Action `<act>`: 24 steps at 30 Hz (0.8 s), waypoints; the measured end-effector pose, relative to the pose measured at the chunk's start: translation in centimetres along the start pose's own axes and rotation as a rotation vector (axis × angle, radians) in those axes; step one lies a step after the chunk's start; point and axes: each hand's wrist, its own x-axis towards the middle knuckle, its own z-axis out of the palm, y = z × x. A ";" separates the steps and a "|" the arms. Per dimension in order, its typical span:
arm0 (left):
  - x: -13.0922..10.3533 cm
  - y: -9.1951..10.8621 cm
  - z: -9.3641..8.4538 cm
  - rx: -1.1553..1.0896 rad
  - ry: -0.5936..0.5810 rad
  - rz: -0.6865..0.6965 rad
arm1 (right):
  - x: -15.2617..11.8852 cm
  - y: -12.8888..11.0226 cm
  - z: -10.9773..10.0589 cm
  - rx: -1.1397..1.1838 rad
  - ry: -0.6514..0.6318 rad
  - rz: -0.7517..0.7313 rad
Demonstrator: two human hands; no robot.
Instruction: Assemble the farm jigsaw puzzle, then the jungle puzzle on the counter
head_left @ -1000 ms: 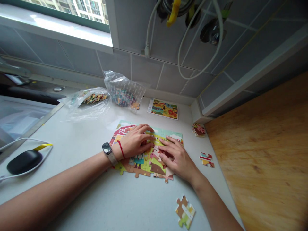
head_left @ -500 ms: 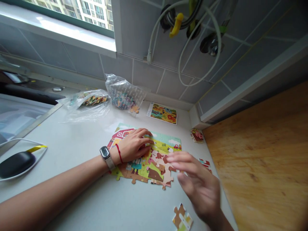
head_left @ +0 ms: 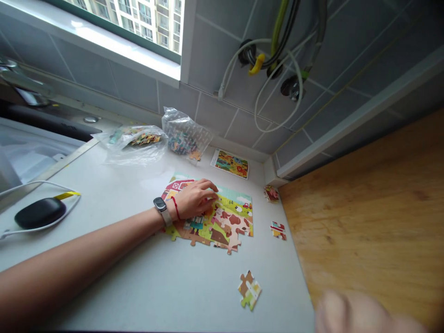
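Note:
A partly joined farm puzzle lies on the white counter. My left hand rests on its upper middle, fingers spread, holding nothing. A brown piece lies over the puzzle's lower part. My right hand is a blurred shape at the bottom right edge, away from the puzzle; its fingers cannot be made out. One loose piece with brown and green lies below the puzzle. Red and white pieces and a small pile with a pink animal lie to its right.
Clear plastic bags of pieces and a picture card lie near the tiled wall. A black mouse-shaped object with a white cable is at left. A wooden surface borders the counter at right.
My right hand has moved from beside the puzzle to the bottom right corner, uncovering the puzzle's right side and the red and white pieces. My left hand stays on the puzzle. The view has shifted.

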 end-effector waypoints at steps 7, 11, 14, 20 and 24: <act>-0.5 0.2 -3.9 -0.429 0.323 -0.402 | 8.7 14.5 2.4 -0.459 0.223 0.340; -3.7 -1.2 -6.4 -0.376 0.292 -0.490 | 9.8 18.5 2.4 -0.573 0.142 0.319; -5.9 -1.9 -7.3 -0.214 0.270 -0.456 | 10.1 19.0 2.5 -0.590 0.086 0.317; -6.6 -2.5 -7.6 -0.106 0.239 -0.244 | 10.9 18.9 1.7 -0.616 0.100 0.333; -6.8 -2.6 -7.4 -0.103 0.169 -0.208 | 9.9 14.4 4.2 -0.441 0.092 0.177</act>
